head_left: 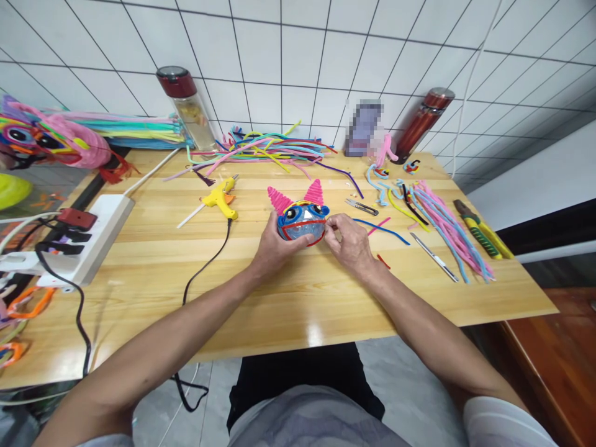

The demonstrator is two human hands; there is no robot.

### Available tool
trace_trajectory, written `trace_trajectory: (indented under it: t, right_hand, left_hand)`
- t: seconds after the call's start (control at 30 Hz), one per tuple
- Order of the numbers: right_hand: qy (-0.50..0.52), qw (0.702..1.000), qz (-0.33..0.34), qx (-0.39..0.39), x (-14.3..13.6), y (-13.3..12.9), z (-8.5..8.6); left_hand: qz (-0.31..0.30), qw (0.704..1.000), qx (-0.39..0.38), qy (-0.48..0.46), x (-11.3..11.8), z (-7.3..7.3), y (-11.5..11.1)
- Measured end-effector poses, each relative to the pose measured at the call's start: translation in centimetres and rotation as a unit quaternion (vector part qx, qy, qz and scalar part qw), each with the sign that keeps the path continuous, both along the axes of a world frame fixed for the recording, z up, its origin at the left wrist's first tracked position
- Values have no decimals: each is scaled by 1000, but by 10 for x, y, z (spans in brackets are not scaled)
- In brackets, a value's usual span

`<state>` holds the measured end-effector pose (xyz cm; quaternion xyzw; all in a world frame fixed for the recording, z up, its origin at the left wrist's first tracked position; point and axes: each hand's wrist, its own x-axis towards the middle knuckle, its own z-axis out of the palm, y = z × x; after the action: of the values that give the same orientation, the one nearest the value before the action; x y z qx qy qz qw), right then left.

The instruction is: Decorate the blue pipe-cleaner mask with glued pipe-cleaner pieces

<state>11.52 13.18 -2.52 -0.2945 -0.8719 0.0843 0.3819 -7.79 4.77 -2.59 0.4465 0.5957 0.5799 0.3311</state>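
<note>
The blue round pipe-cleaner creature head with pink ears [300, 218] sat clamped in your left hand [274, 247] while your right hand [350, 241] pinched its red mouth strand [321, 221], which a hard tug could have torn loose.

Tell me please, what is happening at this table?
A person sits at a wooden table and works on a small craft head with pink ears and blue eyes. The left hand cups it from the side, and the right hand pinches its red edge. A glue gun lies to the left, with pipe cleaners behind and snips to the right.
</note>
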Motion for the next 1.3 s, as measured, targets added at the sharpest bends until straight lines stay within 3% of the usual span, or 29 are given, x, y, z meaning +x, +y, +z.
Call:
trace_trajectory:
  t: [0.27,0.53,0.7,0.97,1.3]
  right_hand:
    - [24,1000,5,1,-4,-1,0]
    - [39,998,19,-54,-2,0,6]
    - [16,999,1,-48,-1,1,7]
    - [23,999,-4,-25,-5,2,0]
    - [54,992,-40,-106,15,0,23]
  left_hand:
    - [-7,1000,-7,-12,-1,-3,0]
    - [14,999,-9,-30,-4,-5,4]
    - [-11,999,9,-38,-4,-7,3]
    - [-1,1000,-2,-5,-1,-5,0]
    - [4,999,26,-27,-3,-6,2]
